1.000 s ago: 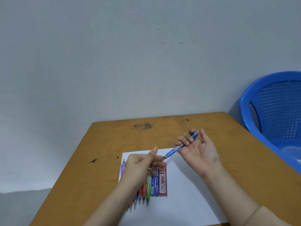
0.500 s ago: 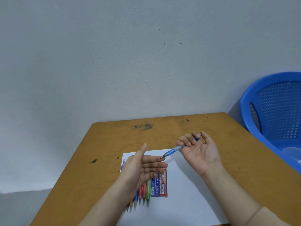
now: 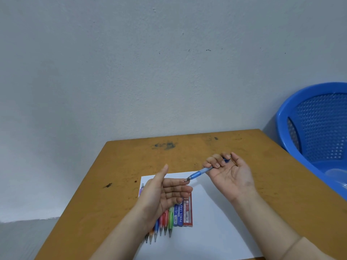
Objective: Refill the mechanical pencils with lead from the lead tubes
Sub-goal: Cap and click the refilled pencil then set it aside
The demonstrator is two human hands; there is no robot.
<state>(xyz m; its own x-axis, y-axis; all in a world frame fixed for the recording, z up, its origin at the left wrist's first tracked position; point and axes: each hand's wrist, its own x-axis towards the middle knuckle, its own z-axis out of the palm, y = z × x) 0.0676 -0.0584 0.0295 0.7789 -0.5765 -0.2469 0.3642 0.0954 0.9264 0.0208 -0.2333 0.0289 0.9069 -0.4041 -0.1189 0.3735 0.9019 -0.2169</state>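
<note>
Brown table (image 3: 262,166), top scuffed. White paper (image 3: 216,231) lies flat on its near middle, running off the near edge. Dark smudge (image 3: 165,145) near the table's far edge, small black mark (image 3: 108,185) toward its left side. Blue basket (image 3: 319,119) just right of the table (mesh walls, something pale inside, unclear). Grey wall (image 3: 150,72) behind the table, floor (image 3: 18,241) at its left.

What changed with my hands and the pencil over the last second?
The left hand opened flat, palm up, its fingers leaving the tip of the blue pencil. The right hand still grips it. The other pencils and lead tubes lie unmoved on the paper.
</note>
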